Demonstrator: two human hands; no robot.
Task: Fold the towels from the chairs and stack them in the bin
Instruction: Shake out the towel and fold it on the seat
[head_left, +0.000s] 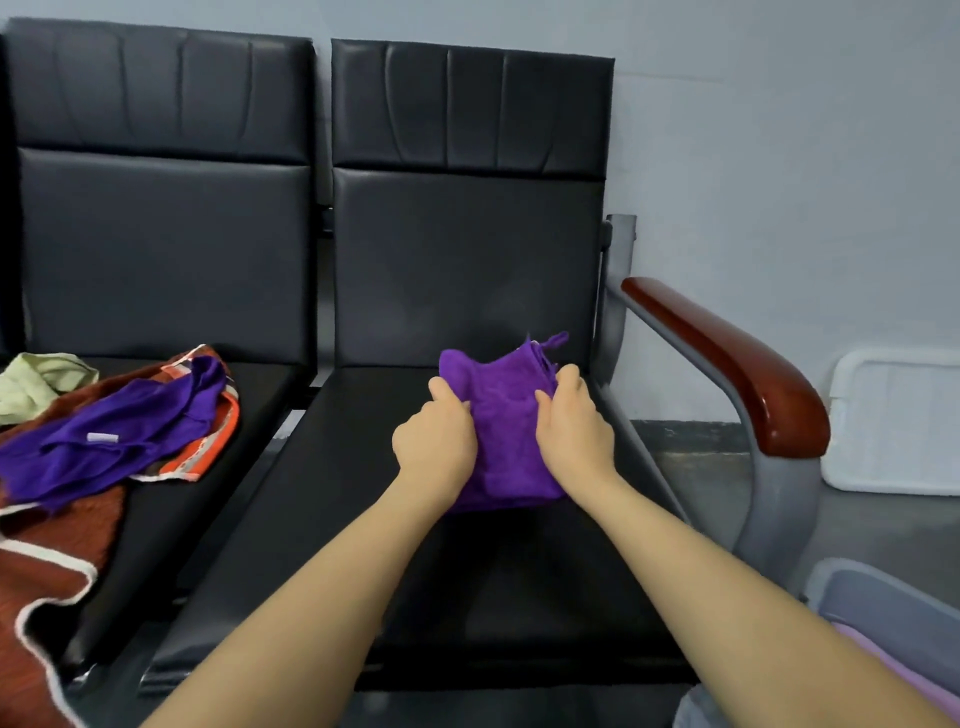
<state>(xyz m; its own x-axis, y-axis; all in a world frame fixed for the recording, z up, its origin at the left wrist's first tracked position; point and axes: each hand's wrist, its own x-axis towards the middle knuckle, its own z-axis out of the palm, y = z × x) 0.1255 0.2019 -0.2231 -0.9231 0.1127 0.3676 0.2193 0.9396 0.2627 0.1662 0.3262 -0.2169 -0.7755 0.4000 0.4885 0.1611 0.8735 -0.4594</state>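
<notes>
A small purple towel (506, 415), folded into a compact bundle, rests on the black seat of the right chair (467, 571). My left hand (436, 436) grips its left side and my right hand (574, 428) grips its right side, both with fingers closed into the cloth. A hanging loop sticks up at the towel's far right corner. On the left chair's seat lies a loose heap: another purple towel (104, 431), an orange-brown towel with white trim (57, 551) and a pale green towel (36, 382). The grey bin (883, 597) shows at the lower right, with a lilac cloth inside.
A red-brown armrest (727, 364) on a grey metal frame runs along the right chair's right side, between the seat and the bin. A white tray-like lid (893, 421) leans against the wall on the floor at the right. Black backrests rise behind both seats.
</notes>
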